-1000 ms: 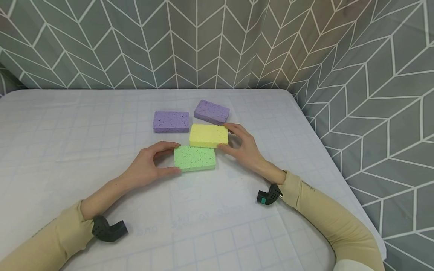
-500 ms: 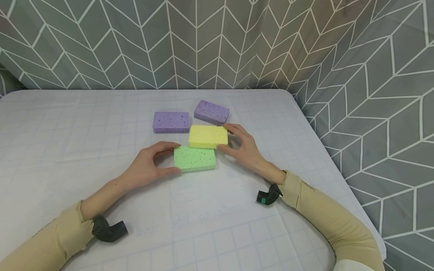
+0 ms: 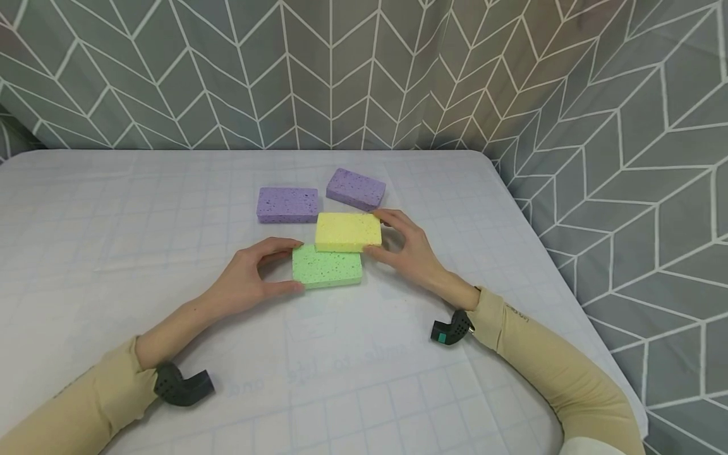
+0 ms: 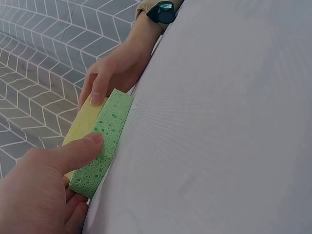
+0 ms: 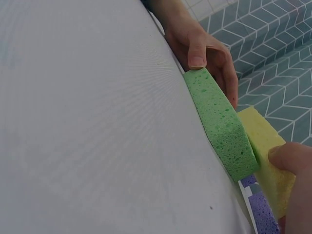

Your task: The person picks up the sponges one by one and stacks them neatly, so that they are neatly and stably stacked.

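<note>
The left hand (image 3: 241, 281) is gripping the green sponge (image 3: 327, 268) by one end. Over its far edge, the right hand (image 3: 419, 254) is pinching the yellow sponge (image 3: 347, 232).

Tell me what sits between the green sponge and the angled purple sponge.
In the head view, the yellow sponge is between the green sponge and the angled purple sponge, gripped at one end by the right hand.

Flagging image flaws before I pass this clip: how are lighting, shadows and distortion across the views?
Head: brightest, with soft shadows by the left hand and right hand; left wrist: dimmer, steeply tilted, fan-like streaks on the cloth; right wrist: also dim and tilted, similar streaks, but pores clear on the green sponge.
</note>
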A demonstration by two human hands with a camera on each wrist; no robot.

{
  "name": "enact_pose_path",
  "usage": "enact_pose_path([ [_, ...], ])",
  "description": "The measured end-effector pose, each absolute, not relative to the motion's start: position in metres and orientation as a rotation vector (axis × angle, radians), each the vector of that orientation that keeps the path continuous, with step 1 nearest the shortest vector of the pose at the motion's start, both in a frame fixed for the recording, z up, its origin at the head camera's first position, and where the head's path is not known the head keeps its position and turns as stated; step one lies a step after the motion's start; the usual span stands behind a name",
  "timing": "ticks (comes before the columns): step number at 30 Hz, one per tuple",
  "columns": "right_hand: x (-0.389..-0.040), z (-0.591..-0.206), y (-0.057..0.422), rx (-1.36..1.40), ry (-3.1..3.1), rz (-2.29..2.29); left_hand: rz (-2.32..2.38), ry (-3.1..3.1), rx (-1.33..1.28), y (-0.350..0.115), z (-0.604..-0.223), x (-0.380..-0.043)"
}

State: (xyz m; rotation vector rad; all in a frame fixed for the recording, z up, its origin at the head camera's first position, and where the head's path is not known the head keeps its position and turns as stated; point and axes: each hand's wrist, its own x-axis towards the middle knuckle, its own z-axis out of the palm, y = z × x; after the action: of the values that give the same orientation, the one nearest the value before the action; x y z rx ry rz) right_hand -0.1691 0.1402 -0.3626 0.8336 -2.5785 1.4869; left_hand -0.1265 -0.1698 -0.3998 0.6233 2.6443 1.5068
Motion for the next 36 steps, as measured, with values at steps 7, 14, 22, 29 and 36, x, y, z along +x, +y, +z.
enact_pose_path([
  [7,-0.1693,-0.3624,0.1382,0.890,-2.548,1.488,1.510,2.652,0.636,-0.1707,-0.4006,-0.1271],
  [14,-0.1691,-0.3620,0.1379,0.913,-2.541,1.483,1.504,2.672,0.650,-0.1713,-0.4002,-0.1275],
  [22,-0.1682,-0.3619,0.1372,0.917,-2.559,1.465,1.500,2.661,0.649,-0.1719,-0.4009,-0.1279],
  [29,-0.1656,-0.3610,0.1364,0.930,-2.545,1.458,1.499,2.650,0.640,-0.1721,-0.4006,-0.1280],
  [36,-0.1665,-0.3637,0.1370,0.915,-2.563,1.462,1.498,2.650,0.640,-0.1721,-0.4000,-0.1277],
])
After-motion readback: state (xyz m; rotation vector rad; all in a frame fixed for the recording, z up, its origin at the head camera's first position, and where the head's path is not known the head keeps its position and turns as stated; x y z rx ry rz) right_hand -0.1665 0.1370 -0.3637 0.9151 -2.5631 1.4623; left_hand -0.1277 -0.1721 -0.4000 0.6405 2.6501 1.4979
